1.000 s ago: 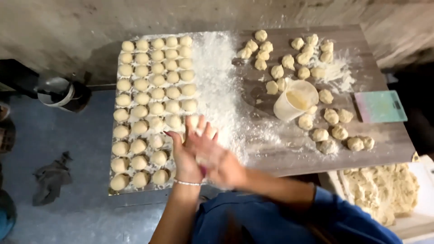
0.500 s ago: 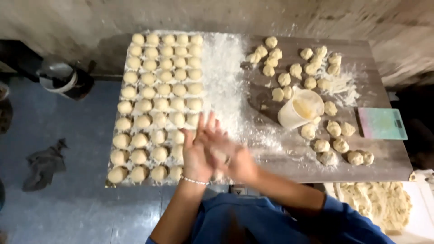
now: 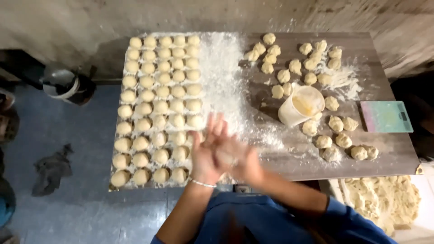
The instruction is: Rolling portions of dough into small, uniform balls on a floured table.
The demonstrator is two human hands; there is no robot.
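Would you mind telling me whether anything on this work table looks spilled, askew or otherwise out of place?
Only small things. Loose flour lies in a wide band down the middle of the table, spreading toward the white tub. The rough dough pieces on the right lie scattered, unlike the tidy rows of dough balls on the left. Nothing looks damaged.
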